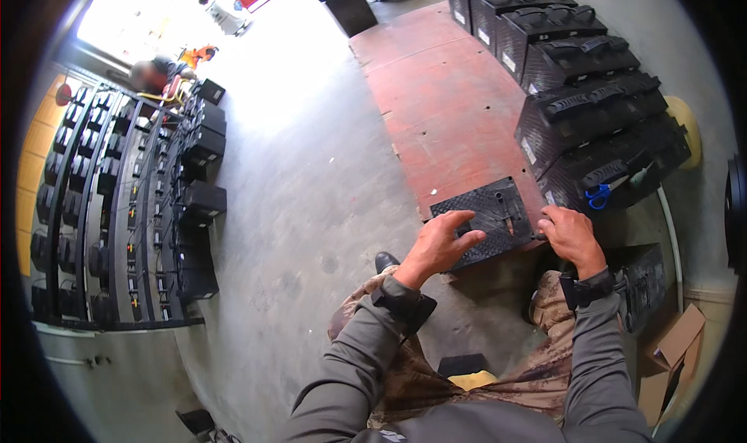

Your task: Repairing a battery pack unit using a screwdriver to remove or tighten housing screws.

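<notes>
In front of me, a black box with a textured top [459, 203] sits at the near end of a reddish board. A dark, slim tool [501, 203] and a small brownish piece [510, 226] lie on that top. My left hand [440, 244] is over the box's left near part, open, thumb and fingers apart, with nothing seen in it. At the right near corner is my right hand [572, 234], its fingers loosely bent and a small gap showing between thumb and forefinger. Whether it touches the box I cannot tell. Blue-handled scissors [598, 197] rest on the nearest boxes to the right.
A row of black boxes with handles [580, 61] lines the right wall beside the reddish board [443, 93]. On the left stands a rack [117, 209] of black units and cables. An opened cardboard box [677, 349] is at lower right. Another person [159, 75] is near the bright doorway.
</notes>
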